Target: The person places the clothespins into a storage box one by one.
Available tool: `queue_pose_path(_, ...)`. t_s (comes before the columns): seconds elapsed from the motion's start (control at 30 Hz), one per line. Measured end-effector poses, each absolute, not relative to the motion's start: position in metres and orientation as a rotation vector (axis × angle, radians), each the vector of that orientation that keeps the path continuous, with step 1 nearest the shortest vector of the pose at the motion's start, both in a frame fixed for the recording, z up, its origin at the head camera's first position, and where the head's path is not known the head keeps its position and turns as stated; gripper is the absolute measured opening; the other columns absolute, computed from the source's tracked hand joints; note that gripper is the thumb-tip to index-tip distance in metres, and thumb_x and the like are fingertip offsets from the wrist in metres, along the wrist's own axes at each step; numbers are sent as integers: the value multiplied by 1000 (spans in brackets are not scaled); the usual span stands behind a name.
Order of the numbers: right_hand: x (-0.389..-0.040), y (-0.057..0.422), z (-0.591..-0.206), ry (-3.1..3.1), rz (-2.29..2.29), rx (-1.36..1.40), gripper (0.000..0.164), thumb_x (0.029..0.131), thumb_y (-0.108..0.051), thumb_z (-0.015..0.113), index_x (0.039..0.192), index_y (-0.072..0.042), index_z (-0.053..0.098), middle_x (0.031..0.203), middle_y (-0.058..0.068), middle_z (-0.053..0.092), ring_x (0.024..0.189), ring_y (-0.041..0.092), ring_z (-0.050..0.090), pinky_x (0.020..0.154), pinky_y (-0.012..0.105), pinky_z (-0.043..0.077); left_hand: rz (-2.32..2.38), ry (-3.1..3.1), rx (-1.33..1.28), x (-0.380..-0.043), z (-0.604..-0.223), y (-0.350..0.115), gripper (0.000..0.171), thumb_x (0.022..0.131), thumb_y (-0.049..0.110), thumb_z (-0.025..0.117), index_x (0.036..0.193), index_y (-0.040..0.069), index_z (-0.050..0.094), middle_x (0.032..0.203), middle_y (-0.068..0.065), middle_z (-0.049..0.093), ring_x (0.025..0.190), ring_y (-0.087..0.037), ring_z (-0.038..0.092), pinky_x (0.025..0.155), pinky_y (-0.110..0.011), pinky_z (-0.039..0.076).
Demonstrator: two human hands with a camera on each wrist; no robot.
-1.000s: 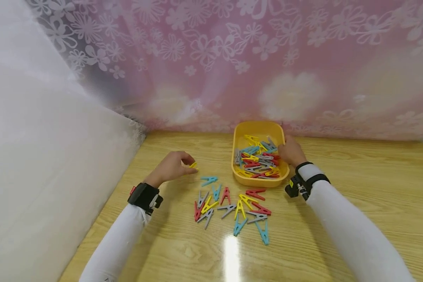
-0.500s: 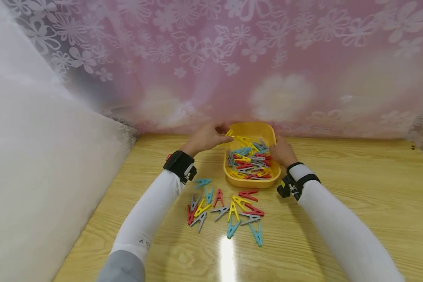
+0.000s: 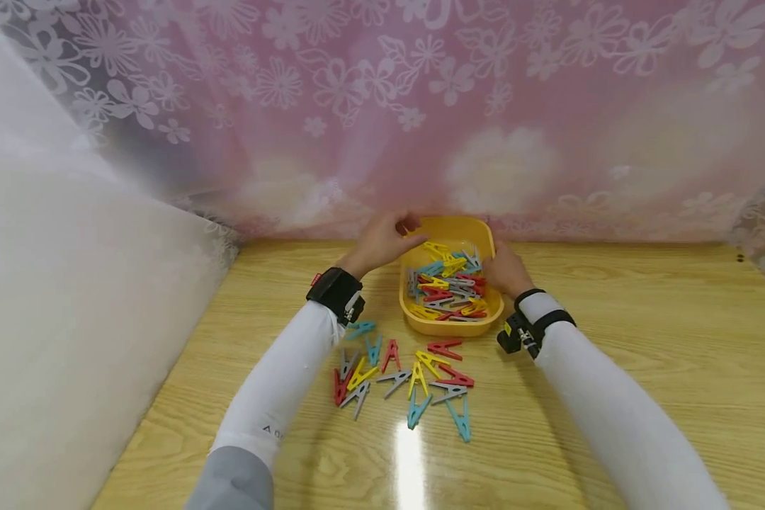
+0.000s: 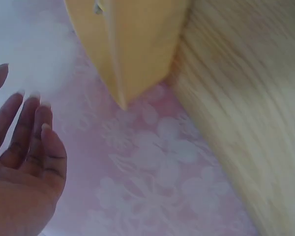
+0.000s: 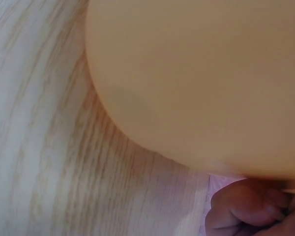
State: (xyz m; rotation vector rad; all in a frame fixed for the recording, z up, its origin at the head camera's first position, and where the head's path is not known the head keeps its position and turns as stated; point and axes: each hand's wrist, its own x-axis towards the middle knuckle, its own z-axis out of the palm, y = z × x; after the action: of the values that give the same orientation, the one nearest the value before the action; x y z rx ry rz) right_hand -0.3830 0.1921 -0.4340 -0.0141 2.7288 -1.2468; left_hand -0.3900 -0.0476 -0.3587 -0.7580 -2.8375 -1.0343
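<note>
A yellow plastic bin (image 3: 455,228) stands at the back of the table, with several yellow, red, blue and grey clothespins (image 3: 435,293) lying in its lower part. Over the bin's left rim hovers my left hand (image 3: 382,244); in the left wrist view its fingers (image 4: 27,123) are relaxed and apart, with nothing between them. My right hand (image 3: 508,270) grips the bin's right rim. From the right wrist, the bin's outer wall (image 5: 196,88) fills most of the view, and the curled right fingers (image 5: 241,204) show at the lower right.
Several loose clothespins (image 3: 462,425) are scattered on the wooden table (image 3: 612,340) in front of the bin. A pink floral curtain (image 3: 357,142) hangs right behind it. A white sheet (image 3: 89,319) borders the table's left side.
My left hand has carried a yellow clothespin from the table's left side to the bin and let it go inside. My right hand has kept its grip on the rim.
</note>
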Motion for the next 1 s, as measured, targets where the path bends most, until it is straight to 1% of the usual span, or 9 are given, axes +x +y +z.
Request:
queue_pose_path(0.13,-382,194,-434,2733,-1227,2,43,98,-8,35,137,9,29,116,27,49,98,38,54,85,47,49,-1062,-2860,-773,-382,-364,-68,31,91,25,66,113,3,62,105,-9,61,93,-20,55,82,-31,45)
queue_pose_path(0.17,-381,195,-435,2738,-1222,1,43,99,-8,34,137,9,30,115,26,49,98,38,53,86,47,49,-1054,-2877,-774,-379,-366,-75,31,91,25,66,113,4,62,104,-8,61,92,-20,56,81,-31,45)
queue_pose_path(0.33,-381,194,-435,2737,-1222,-12,43,99,-9,34,137,9,30,118,27,49,101,39,52,91,50,45,-919,-3009,-794,-357,-379,-122,29,92,26,66,111,5,64,97,-3,62,86,-17,57,76,-34,47)
queue_pose_path(0.4,-381,192,-434,2730,-1224,-11,43,99,-9,35,138,9,29,119,28,48,103,40,51,92,50,44,-883,-3060,-799,-346,-385,-141,30,91,26,66,112,4,64,96,-3,62,85,-17,57,75,-34,47)
queue_pose_path(0.53,-380,191,-432,2718,-1230,-1,42,99,-8,35,137,9,29,118,28,48,102,40,51,90,50,46,-895,-3150,-766,-327,-397,-166,37,91,28,66,116,2,63,97,-2,62,88,-19,58,77,-36,47)
queue_pose_path(0.7,-380,191,-432,2719,-1230,-5,42,98,-7,34,136,9,29,116,27,48,99,38,51,89,49,47,-905,-3230,-722,-310,-408,-175,43,87,32,70,117,3,62,102,-5,61,93,-20,57,81,-37,47)
queue_pose_path(0.83,-380,192,-434,2728,-1215,-4,41,98,-8,34,136,9,30,114,26,48,98,38,51,89,49,47,-861,-3248,-740,-302,-416,-174,45,85,33,73,117,3,62,107,-7,59,95,-23,57,83,-37,46)
queue_pose_path(1.0,-382,190,-435,2722,-1217,12,39,98,-9,35,133,9,31,113,25,48,98,38,51,89,49,47,-789,-3224,-736,-297,-429,-171,41,83,31,75,112,5,63,101,-5,56,88,-20,54,79,-35,45)
